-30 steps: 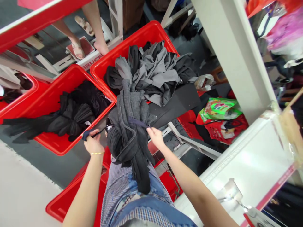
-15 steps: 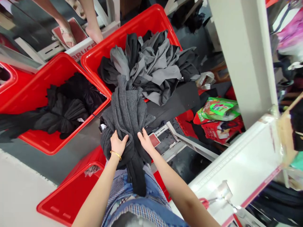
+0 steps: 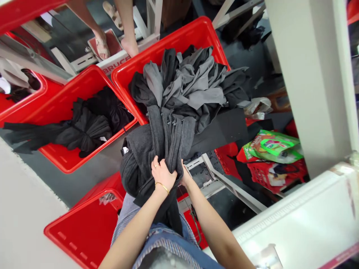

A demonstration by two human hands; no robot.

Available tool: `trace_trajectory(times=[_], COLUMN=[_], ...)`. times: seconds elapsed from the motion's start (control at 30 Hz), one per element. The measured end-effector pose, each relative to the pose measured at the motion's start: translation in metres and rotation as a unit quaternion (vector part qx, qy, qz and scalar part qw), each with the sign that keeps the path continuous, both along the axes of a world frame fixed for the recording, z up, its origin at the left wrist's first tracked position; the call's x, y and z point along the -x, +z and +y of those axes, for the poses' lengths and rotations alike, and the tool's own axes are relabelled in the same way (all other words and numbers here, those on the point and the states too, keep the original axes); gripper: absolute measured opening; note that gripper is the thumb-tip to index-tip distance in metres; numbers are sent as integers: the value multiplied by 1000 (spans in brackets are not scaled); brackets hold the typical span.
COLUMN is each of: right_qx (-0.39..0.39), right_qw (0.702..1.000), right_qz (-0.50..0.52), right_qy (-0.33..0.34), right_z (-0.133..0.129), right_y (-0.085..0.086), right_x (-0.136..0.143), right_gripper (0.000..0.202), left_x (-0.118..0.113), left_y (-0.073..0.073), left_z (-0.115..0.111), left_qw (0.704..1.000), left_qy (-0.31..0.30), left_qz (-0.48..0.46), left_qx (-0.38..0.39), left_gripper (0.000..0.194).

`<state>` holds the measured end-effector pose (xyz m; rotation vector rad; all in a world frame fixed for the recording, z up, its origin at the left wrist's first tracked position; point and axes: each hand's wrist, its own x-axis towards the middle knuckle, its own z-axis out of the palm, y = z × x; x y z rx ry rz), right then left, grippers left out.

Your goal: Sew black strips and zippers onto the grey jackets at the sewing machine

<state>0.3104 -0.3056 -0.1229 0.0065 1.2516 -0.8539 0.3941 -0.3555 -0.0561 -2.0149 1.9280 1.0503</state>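
A bundle of dark grey cloth (image 3: 140, 149) lies over my lap, its folded upper edges reaching the rim of a red bin (image 3: 207, 23). My left hand (image 3: 163, 173), with a gold bangle at the wrist, grips the gathered folds from above. On the right side of the same folds is my right hand (image 3: 185, 175), its fingers partly hidden behind the cloth. Lighter and darker grey cloth pieces (image 3: 193, 78) are heaped in that bin and hang over its near side.
At the left, another red bin (image 3: 53, 116) holds black cloth (image 3: 84, 127). A third red bin (image 3: 84, 228) stands at lower left. White tables (image 3: 303, 209) flank me. Another person's feet (image 3: 130, 45) are beyond the bins. A green packet (image 3: 280, 145) lies in a red basket.
The cloth bundle's folds have spread and shifted right. My left hand has moved right along them, nearer my right hand, which has slipped partly behind the cloth. The view has shifted.
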Motion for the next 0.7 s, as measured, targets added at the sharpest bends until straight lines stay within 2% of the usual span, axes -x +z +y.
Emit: trace_trajectory(times=[0.17, 0.23, 0.3, 0.37, 0.43, 0.5, 0.57, 0.7], right_qx=[36, 54, 70, 76, 65, 42, 19, 0], right_qw=[999, 998, 997, 997, 998, 999, 999, 997], right_qz=[-29, -28, -18, -5, 2, 4, 10, 53], right_qy=[-15, -19, -20, -21, -25, -31, -36, -50], right_z=[-3, -6, -11, -15, -14, -4, 13, 53], right_y=[14, 20, 22, 20, 15, 12, 15, 38], right_x=[6, 7, 7, 8, 11, 17, 25, 38], right_gripper=[78, 68, 54, 51, 46, 42, 48, 60], left_x=[-3, -9, -18, -25, -25, -17, -4, 16], left_y=[-3, -6, -13, -19, -21, -15, -2, 38], left_z=[-2, -6, -14, -23, -27, -24, -13, 16], left_qw=[997, 992, 983, 975, 972, 969, 966, 963], left_qy=[70, 125, 172, 182, 156, 126, 98, 44], left_qz=[-28, 3, 62, 120, 151, 172, 193, 234], left_qx=[17, 11, -12, -52, -94, -127, -141, -130], left_gripper=[52, 56, 68, 75, 67, 53, 48, 56])
